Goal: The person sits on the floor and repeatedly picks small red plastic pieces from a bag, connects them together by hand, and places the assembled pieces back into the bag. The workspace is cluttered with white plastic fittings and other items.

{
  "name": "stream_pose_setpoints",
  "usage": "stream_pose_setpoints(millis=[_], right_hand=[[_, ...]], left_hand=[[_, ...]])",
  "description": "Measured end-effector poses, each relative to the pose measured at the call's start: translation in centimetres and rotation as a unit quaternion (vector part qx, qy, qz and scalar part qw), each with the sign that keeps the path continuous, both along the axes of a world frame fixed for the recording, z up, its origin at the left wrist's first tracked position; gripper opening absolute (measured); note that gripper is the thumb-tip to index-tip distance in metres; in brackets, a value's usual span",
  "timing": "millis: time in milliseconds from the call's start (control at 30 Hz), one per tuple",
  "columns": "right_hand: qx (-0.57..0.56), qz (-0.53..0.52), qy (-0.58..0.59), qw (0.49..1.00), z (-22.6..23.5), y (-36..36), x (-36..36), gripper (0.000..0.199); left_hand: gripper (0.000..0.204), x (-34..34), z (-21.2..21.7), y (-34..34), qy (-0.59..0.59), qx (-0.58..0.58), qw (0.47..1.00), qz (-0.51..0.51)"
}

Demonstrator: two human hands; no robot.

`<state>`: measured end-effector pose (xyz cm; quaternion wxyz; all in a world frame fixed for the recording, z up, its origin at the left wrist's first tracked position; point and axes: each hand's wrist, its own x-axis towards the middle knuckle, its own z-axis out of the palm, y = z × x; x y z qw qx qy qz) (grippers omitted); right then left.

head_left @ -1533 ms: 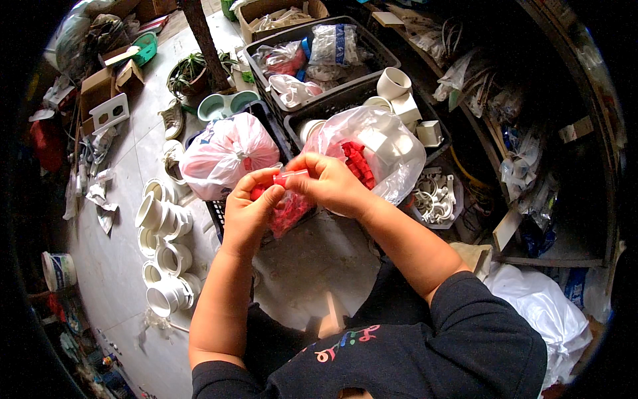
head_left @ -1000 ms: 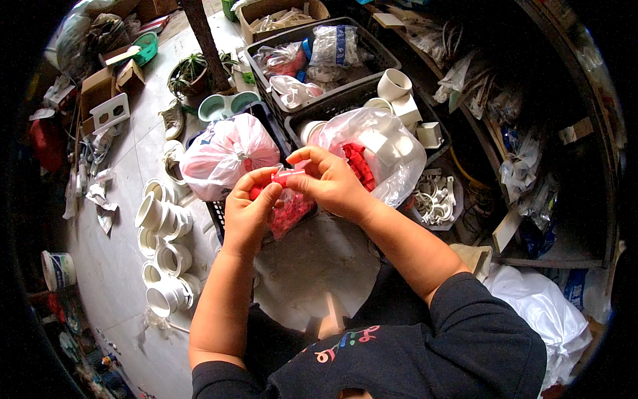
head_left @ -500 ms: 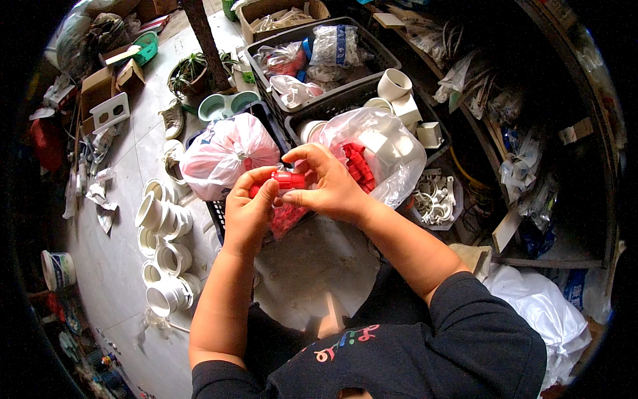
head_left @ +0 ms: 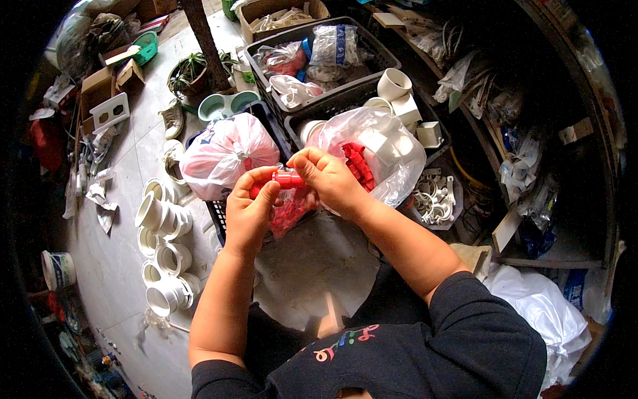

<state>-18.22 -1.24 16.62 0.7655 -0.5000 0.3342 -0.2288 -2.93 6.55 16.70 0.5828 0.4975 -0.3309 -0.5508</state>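
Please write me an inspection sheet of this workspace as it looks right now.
Surface: pale tiled floor, dusty, with paper scraps at the left.
Job's things: small red fitting held over a clear bag of red parts.
Clutter: white pipe fittings in a row on the floor; tied pink-white bag; clear bag of white and red fittings; black crates full of bagged parts; pot plant; cardboard boxes.
Hands: left hand and right hand both pinch the red fitting.
Cables: yellow hose beside the crates; otherwise hard to tell.
Surroundings: dark shelving at the right, crammed with packets; white sack beside the person.
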Motion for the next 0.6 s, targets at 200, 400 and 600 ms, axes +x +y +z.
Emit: stream_pose_setpoints(millis=[200, 400, 600], right_hand=[[-0.222, -0.070, -0.014, 0.972, -0.7, 1.1, 0.6, 0.033], [-0.078, -0.047, -0.017, 0.996, 0.3, 0.9, 0.6, 0.030], [-0.047, -0.004, 0.022, 0.999, 1.2, 0.7, 0.0, 0.037]], left_hand=[[0.025, -0.2, 0.0, -0.1, 0.026, 0.005, 1.000, 0.011], [0.025, 0.0, -0.1, 0.0, 0.023, 0.009, 1.000, 0.014], [0.025, 0.1, -0.2, 0.1, 0.038, 0.018, 0.999, 0.010]])
